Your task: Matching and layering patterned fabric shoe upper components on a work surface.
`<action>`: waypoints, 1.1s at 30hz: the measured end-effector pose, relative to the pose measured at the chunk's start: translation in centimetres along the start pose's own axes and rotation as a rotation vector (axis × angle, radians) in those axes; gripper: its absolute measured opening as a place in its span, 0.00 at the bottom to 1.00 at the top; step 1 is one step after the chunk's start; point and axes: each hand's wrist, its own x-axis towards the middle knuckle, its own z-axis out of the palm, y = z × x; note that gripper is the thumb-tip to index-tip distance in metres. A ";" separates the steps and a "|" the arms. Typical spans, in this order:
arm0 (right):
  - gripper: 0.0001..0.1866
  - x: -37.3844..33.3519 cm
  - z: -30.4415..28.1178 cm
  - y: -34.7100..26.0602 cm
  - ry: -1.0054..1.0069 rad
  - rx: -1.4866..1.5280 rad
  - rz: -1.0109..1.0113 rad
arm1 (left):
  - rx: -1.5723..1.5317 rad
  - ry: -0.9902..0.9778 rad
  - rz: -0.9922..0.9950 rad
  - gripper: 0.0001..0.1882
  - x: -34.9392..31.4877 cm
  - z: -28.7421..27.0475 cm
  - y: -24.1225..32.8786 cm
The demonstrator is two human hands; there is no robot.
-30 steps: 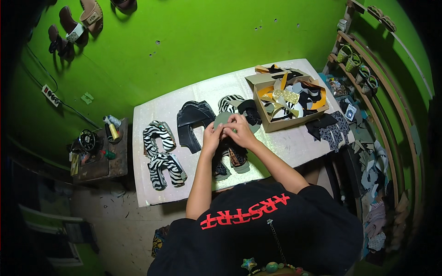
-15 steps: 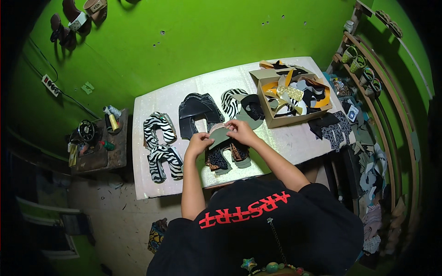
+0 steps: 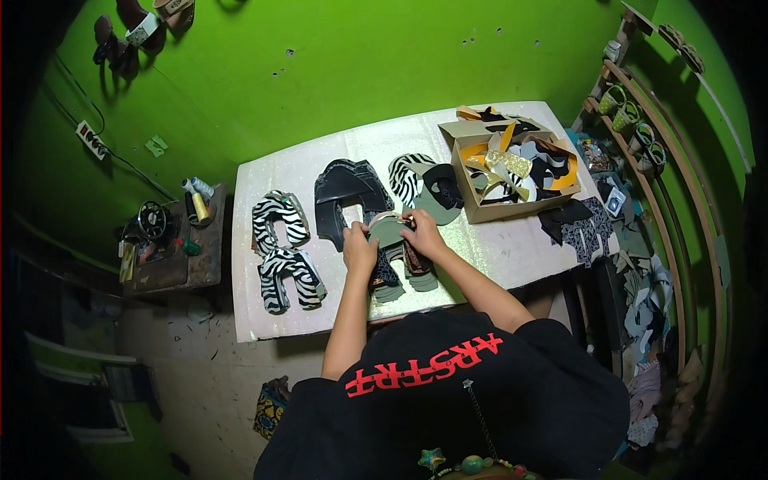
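My left hand (image 3: pixel 359 249) and my right hand (image 3: pixel 423 234) both grip a grey-green cut shoe piece (image 3: pixel 390 230) over the middle of the white table (image 3: pixel 512 254). Under and just in front of my hands lies a small heap of dark and grey cut pieces (image 3: pixel 398 275). Black cut pieces (image 3: pixel 344 196) lie just behind my left hand. A zebra-striped piece and a dark one (image 3: pixel 426 182) lie behind my right hand. Zebra-striped pieces (image 3: pixel 282 250) are stacked at the table's left side.
An open cardboard box (image 3: pixel 512 170) full of mixed scraps stands at the table's back right. Dark patterned scraps (image 3: pixel 578 226) hang over the right edge. A low wooden stand (image 3: pixel 170 248) with tools and bottles is to the left. Curved shelves (image 3: pixel 658 160) with shoes run along the right.
The view has shifted slightly, and both hands have come a little nearer to me on the table, still holding the grey-green piece between them.
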 end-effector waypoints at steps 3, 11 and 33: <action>0.20 0.3 0.3 0.8 0.004 -0.026 0.004 | 0.066 0.086 0.074 0.12 -0.2 0.0 1.9; 0.21 1.3 -0.9 1.6 -0.081 -0.006 0.002 | 0.030 -0.130 0.268 0.12 -0.4 1.8 0.8; 0.15 3.3 -5.3 -2.9 0.335 -0.090 -0.081 | -0.548 -0.324 0.050 0.18 1.8 0.7 4.0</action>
